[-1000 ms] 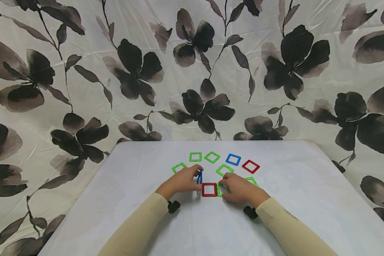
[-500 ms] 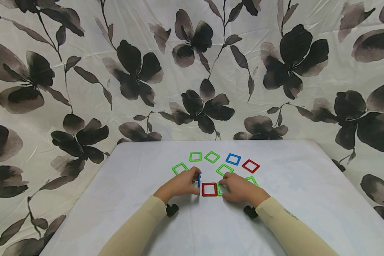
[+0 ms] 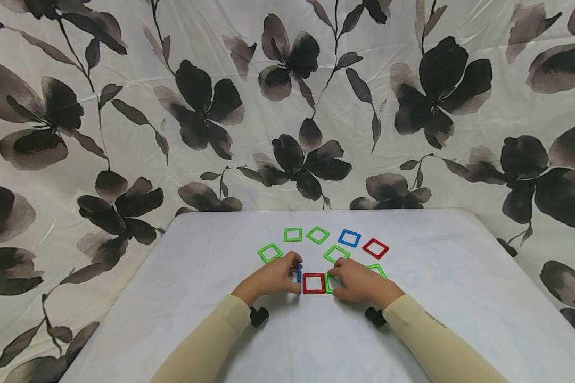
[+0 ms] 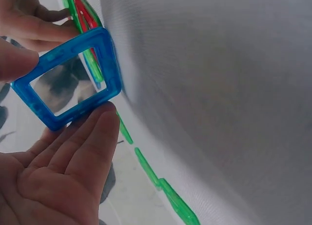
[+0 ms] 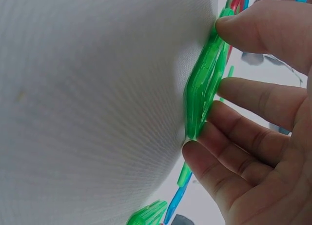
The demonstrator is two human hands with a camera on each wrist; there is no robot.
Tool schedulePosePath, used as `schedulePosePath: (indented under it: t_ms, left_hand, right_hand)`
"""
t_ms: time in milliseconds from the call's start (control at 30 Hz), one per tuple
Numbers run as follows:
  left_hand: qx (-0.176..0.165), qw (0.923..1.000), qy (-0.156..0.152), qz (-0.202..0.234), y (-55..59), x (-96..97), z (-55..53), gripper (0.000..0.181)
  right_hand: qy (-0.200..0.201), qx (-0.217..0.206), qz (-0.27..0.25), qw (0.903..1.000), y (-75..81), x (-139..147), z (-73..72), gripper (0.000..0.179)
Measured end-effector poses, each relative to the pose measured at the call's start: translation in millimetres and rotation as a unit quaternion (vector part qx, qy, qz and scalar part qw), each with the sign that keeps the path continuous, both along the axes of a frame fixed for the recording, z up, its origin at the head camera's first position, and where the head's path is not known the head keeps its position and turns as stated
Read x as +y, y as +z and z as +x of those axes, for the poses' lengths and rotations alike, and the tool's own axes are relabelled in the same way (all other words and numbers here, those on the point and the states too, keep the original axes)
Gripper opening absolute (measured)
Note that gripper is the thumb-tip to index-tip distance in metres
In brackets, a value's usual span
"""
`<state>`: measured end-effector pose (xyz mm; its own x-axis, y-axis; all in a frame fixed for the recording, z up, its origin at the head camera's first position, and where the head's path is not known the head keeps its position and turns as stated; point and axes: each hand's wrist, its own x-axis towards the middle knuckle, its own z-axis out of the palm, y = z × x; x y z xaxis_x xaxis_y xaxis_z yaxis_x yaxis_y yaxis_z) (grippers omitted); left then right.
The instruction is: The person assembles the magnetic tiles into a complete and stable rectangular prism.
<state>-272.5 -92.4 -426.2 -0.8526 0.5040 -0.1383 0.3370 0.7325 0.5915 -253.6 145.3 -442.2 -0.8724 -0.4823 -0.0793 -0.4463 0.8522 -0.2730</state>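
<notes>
My left hand point(image 3: 270, 276) pinches a blue square magnetic tile point(image 4: 113, 64) between thumb and fingers. In the head view that tile stands nearly edge-on at the left side of a red square tile point(image 3: 313, 291), which lies flat on the table. Against the red tile's right side is a green square tile point(image 5: 195, 98), partly hidden by my right hand point(image 3: 364, 279) in the head view. The right wrist view shows the thumb at one end of this green tile and the fingertips along its other edges, gripping it.
Behind the hands several loose square tiles lie in an arc on the white table point(image 3: 172, 330): a green tile point(image 3: 265, 247) at left, further green ones, a blue tile point(image 3: 352, 232) and a red tile point(image 3: 382, 243) at right. A floral cloth point(image 3: 374, 159) hangs behind.
The left hand has shifted slightly left, then a little back right, and the blue tile has turned more edge-on in the head view. My right hand, the red tile and the green tile keep their places.
</notes>
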Motion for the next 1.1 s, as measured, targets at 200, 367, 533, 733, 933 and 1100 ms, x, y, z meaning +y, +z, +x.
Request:
schedulePosePath:
  t_ms: [200, 367, 533, 733, 933, 1100]
  left_hand:
    - [-0.009, 0.9999, 0.009, 0.01, -2.5, 0.1, -0.3, 0.063]
    - [-0.019, 0.9994, 0.014, 0.026, -4.0, 0.7, -0.8, 0.062]
    - [-0.025, 0.9986, 0.014, 0.045, -4.6, -0.2, -0.7, 0.062]
    - [-0.04, 0.9976, 0.021, 0.054, -7.8, -2.3, -1.5, 0.057]
    - [-0.04, 0.9967, 0.012, 0.069, -8.8, -3.8, -2.8, 0.05]
    - [-0.057, 0.9944, 0.006, 0.089, -9.5, -5.5, -3.6, 0.053]
  right_hand:
    - [-0.001, -0.003, 0.001, 1.0, -1.2, 0.0, -0.8, 0.046]
    - [-0.004, -0.005, 0.005, 1.0, -1.4, -0.2, -0.7, 0.046]
    - [-0.003, -0.001, 0.004, 1.0, -0.7, -0.4, -1.3, 0.045]
    - [-0.005, -0.006, -0.001, 1.0, -1.1, -0.5, -1.7, 0.046]
    - [-0.003, -0.002, -0.004, 1.0, -0.9, 0.1, -1.9, 0.045]
    - [0.0, 0.002, -0.003, 1.0, -0.3, 0.6, -1.4, 0.045]
